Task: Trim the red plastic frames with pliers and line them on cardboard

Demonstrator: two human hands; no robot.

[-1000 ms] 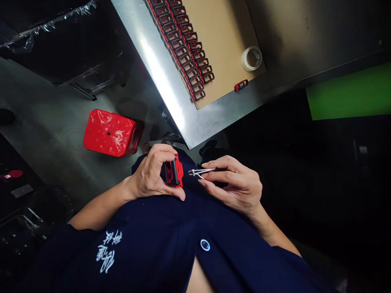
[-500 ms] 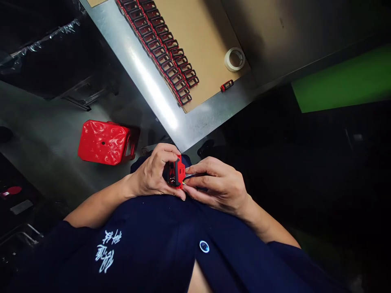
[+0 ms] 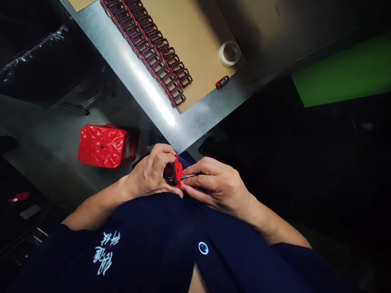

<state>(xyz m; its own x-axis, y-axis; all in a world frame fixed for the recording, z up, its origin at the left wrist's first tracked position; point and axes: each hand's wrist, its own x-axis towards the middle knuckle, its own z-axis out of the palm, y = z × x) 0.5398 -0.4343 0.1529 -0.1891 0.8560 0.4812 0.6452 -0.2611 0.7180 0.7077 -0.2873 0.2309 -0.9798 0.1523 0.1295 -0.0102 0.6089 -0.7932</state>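
Note:
My left hand is closed around a small red and black plastic frame, thumb below and fingers above, close in front of my shirt. The frame's red side faces right. My right hand pinches a thin metal rod-like tool, whose left end meets the red side of the frame. That tip is too small to make out, and the rest of the tool is hidden in the right hand. Similar red and black frames lie in two long rows on the table.
The metal table points its corner towards me, with a brown cardboard sheet on top. A roll of tape and a single red and black frame sit near the sheet's edge. A red stool stands on the floor at left.
The view has shifted slightly, so the table things appear a little further left. Both hands keep their holds, and the metal tool still meets the frame's red side.

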